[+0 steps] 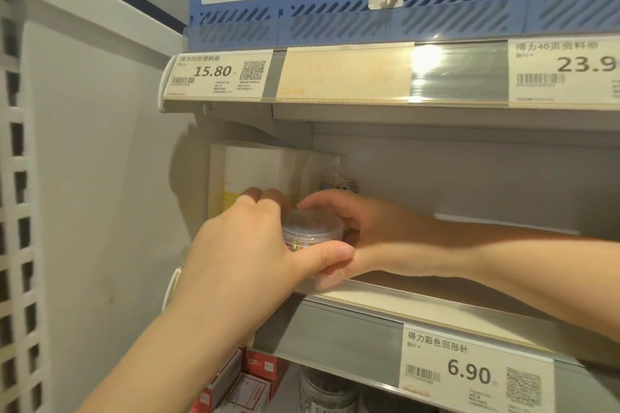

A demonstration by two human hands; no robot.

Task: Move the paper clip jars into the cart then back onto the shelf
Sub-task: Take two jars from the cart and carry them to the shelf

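The person's left hand (248,245) is clamped on a small clear paper clip jar (312,228). Its thumb presses the jar's near side and its fingers curl over the far side. The jar sits between the two hands, just above the front edge of the shelf (436,308); whether its base touches the shelf I cannot tell.

The right hand (365,231) comes in from the other side, its fingers curved against the jar's right flank. The jar and the left thumb hide the contact, so I cannot tell whether it truly grips.

Beyond the right hand's fingertips, deeper in, stands a second jar (340,185). Behind the left hand's knuckles a white pack (248,171) stands upright. Below the right forearm a price tag (476,369) reads 6.90. Under the left wrist lie red boxes (265,369).
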